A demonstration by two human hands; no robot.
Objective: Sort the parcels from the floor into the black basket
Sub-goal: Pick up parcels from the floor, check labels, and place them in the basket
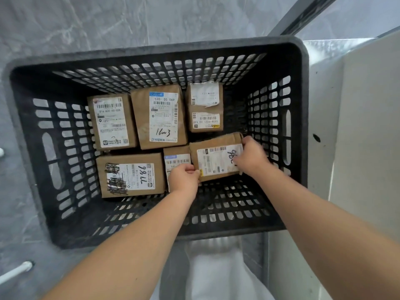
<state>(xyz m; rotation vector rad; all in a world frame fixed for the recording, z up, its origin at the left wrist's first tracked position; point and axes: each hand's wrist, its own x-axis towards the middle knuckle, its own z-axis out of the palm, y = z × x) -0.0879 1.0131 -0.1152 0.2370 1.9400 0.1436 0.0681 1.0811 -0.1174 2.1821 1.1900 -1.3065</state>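
I look down into the black basket [279,46], a perforated plastic crate on the grey floor. Several brown cardboard parcels with white labels lie flat on its bottom. Both my hands hold one parcel [216,158] at the right front, tilted a little over its neighbours. My left hand [184,177] grips its near left corner. My right hand [252,155] grips its right end and covers part of the label. Under its left edge a smaller parcel [176,158] is partly hidden. Further left lies a parcel with a scribbled label [129,175].
Three parcels line the back row: left [111,121], middle [161,115], right [205,107]. A pale wall or cabinet [357,126] stands right beside the basket. White fabric [216,271] shows below between my arms. Bare basket bottom remains at the front [227,202].
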